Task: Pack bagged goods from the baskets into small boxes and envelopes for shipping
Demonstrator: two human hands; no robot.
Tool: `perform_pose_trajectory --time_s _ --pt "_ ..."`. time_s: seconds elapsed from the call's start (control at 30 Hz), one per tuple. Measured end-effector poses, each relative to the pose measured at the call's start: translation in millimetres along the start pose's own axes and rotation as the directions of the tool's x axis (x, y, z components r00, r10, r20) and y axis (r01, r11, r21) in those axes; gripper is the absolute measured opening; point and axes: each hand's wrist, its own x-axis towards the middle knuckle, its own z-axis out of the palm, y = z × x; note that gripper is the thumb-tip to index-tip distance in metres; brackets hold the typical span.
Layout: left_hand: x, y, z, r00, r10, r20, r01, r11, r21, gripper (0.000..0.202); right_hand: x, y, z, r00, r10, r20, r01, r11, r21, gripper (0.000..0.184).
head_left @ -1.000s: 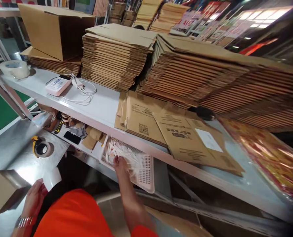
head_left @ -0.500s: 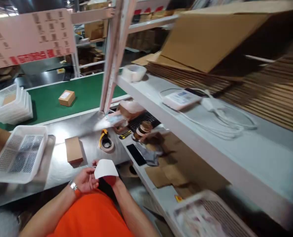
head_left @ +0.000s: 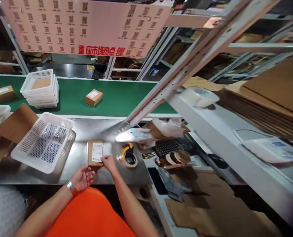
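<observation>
Cardboard box (head_left: 89,153) lies on the metal table (head_left: 133,176), left of the tape dispenser (head_left: 130,158), our reference point. We record a printed white label (head_left: 97,151) on its upper face. The right hand (head_left: 108,162), between box and dispenser, has its fingers drawn narrow at the label's lower right corner; we cannot determine whether they pinch it. The left hand (head_left: 82,178), farther left and nearer the wearer than the dispenser, shows fingers loosely curled and parted, with nothing visible in them. Well left of the dispenser we note a white basket (head_left: 44,170); right of it, a keyboard (head_left: 172,146).
</observation>
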Motion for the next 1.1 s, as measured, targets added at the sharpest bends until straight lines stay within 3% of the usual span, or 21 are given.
perform_pose_trajectory --time_s 0.17,0.33,0.53,0.7,0.83,0.93,1.0,1.1 --pt "-11 27 -15.3 0.999 -0.027 -0.027 0.026 0.999 -0.036 0.029 -4 -9 1 0.996 0.010 -0.090 -0.042 0.930 -0.366 0.018" --pt "-12 48 -31.6 0.999 -0.053 0.000 0.053 0.998 -0.040 0.025 -7 -22 1 0.993 0.024 -0.114 -0.086 0.818 -0.569 0.025" --pt "-14 63 -43.7 0.999 -0.043 0.024 0.044 0.998 -0.047 0.025 -4 -38 -3 0.992 0.026 -0.124 -0.106 0.711 -0.695 0.033" --pt "-19 74 -50.6 0.999 0.005 0.033 -0.002 0.997 -0.081 0.028 0 -42 -7 0.993 0.022 -0.113 -0.098 0.677 -0.730 0.036" --pt "-24 80 -55.1 0.998 0.052 0.029 -0.049 0.993 -0.110 0.028 8 -40 -20 0.994 -0.007 -0.107 -0.075 0.668 -0.741 0.050" --pt "-27 82 -55.9 0.995 0.092 0.026 -0.088 0.988 -0.128 0.028 17 -38 -25 0.993 -0.076 -0.087 -0.012 0.676 -0.737 0.062" --pt "-27 82 -54.7 0.993 0.116 0.024 -0.111 0.984 -0.137 0.029 22 -36 -18 0.981 -0.189 -0.049 0.097 0.687 -0.720 0.061" --pt "-27 79 -51.0 0.991 0.136 0.010 -0.133 0.981 -0.142 0.029 28 -28 11 0.892 -0.450 0.047 0.376 0.679 -0.630 0.051"
